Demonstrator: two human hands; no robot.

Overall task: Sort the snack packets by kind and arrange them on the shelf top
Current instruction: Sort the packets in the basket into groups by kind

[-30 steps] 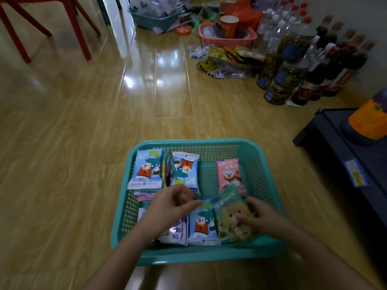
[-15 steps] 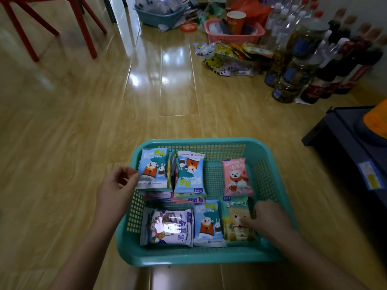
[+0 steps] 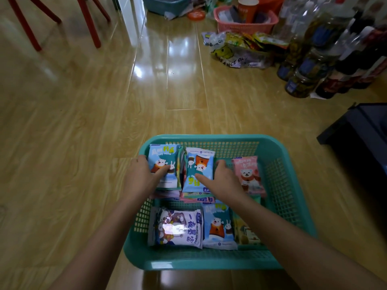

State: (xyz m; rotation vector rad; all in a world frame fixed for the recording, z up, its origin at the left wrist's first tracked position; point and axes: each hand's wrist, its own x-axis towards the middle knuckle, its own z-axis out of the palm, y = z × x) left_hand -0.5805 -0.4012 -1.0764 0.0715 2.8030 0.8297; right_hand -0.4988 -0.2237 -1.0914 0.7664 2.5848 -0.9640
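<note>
A teal basket (image 3: 209, 137) sits on the wooden floor and holds several snack packets. My left hand (image 3: 140, 178) grips the far-left blue bear packet (image 3: 162, 155), thumb on its face and fingers at its left edge. My right hand (image 3: 222, 181) grips the upside-down blue packet (image 3: 201, 162) beside it, thumb across its face and fingers curled at its right edge. A pink bear packet (image 3: 247, 174) lies to the right. Near me lie a purple-white packet (image 3: 178, 229), another blue packet (image 3: 218, 227) and a green packet (image 3: 244, 233), which my right forearm partly hides.
A dark low shelf (image 3: 360, 130) stands at the right edge. Bottles and jars (image 3: 310, 65) crowd the far right beside a plastic bag of snacks (image 3: 236, 51) and a pink basket (image 3: 245, 26). Red chair legs (image 3: 88, 21) stand far left.
My left hand moved from the basket's left rim onto the far-left blue packet. My right hand left the green packet near me and reached forward to the middle blue packet.
</note>
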